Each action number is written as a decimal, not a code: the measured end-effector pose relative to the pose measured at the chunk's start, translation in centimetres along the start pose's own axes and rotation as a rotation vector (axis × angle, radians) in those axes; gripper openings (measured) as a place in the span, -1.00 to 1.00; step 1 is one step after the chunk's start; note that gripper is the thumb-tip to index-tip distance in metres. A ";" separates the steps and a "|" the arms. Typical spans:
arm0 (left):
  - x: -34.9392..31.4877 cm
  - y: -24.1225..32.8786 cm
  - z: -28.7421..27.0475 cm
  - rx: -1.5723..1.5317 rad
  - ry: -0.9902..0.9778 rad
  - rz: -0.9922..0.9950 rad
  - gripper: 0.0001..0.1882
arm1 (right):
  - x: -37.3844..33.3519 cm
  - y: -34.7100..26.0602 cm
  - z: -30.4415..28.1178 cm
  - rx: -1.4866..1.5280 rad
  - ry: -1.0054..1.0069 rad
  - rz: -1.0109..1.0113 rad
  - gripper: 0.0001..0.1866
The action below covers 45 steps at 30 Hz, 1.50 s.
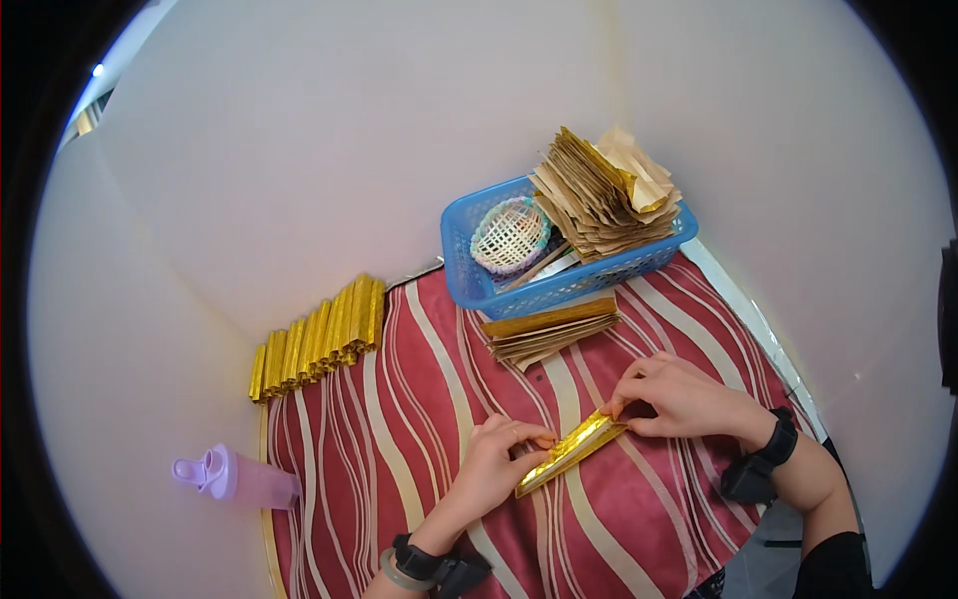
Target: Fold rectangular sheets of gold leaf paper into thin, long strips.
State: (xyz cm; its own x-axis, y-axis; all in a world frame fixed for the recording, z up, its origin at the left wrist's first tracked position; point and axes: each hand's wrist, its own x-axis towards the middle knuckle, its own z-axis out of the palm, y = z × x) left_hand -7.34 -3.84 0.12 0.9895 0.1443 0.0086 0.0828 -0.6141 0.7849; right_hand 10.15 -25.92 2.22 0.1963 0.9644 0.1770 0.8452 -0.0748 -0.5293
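Observation:
A folded strip of shiny gold foil paper (579,445) lies slantwise over the striped cloth, held at both ends. My left hand (491,461) pinches its lower left part between thumb and fingers. At the upper right end, my right hand (674,394) grips the strip the same way. Just beyond my hands rests a small stack of folded brown and gold paper (554,329). Farther left, a row of rolled gold paper pieces (324,334) is piled against the wall.
A blue plastic basket (569,290) at the back holds a thick stack of gold-and-brown paper sheets (599,205) and a small woven basket (511,236). A lilac bottle (239,479) is at the left edge. Red striped cloth (439,379) covers the table; pale walls (329,120) enclose it.

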 end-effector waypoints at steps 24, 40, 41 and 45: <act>-3.6 0.5 1.4 0.171 0.304 0.002 -0.84 | -0.2 0.8 -0.6 -0.096 -0.026 0.017 -0.78; -4.5 0.7 1.2 0.244 0.210 0.047 -0.89 | -0.2 1.4 -0.5 -0.075 -0.003 -0.007 -0.83; -4.6 0.8 1.1 0.232 0.193 0.042 -0.90 | -0.2 1.5 -0.4 -0.072 0.007 -0.015 -0.82; -4.6 1.9 0.9 0.221 0.180 0.032 -0.90 | 0.0 1.6 -0.2 -0.067 0.040 -0.036 -0.79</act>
State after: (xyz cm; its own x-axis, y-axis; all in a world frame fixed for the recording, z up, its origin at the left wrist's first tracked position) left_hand -11.67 -6.32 1.02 0.9566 0.2458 0.1566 0.0955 -0.7719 0.6285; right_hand 11.59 -26.12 1.55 0.1838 0.9559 0.2290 0.8833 -0.0584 -0.4652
